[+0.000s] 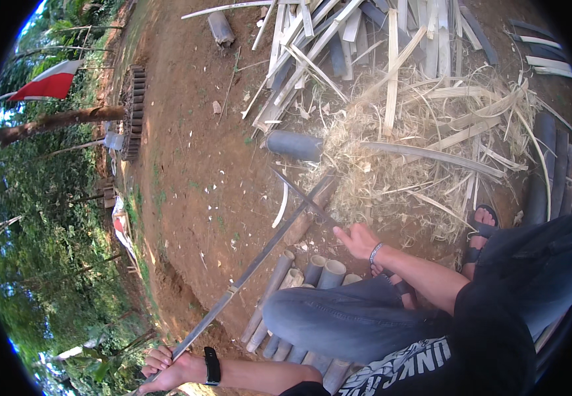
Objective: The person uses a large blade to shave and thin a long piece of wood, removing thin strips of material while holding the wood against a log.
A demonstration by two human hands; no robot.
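My left hand (160,371), with a black watch on the wrist, is closed around one end of a long, narrow bamboo strip (213,311). The strip slants up and away to the right, and its far end lies over a brown wooden block (301,224) on the ground. In my right hand (360,240), which wears a bracelet, is a machete (287,179) with a dark, tapering blade. The blade crosses the strip above the block, apparently touching it. My fingers hide the machete's handle.
Thin bamboo shavings (391,171) heap beyond my right hand. Split bamboo strips (365,33) pile up farther off. A dark bamboo tube (294,145) lies beside the shavings. Cut bamboo poles (279,277) lie by my bent leg (345,317). A red and white flag (48,82) hangs at left.
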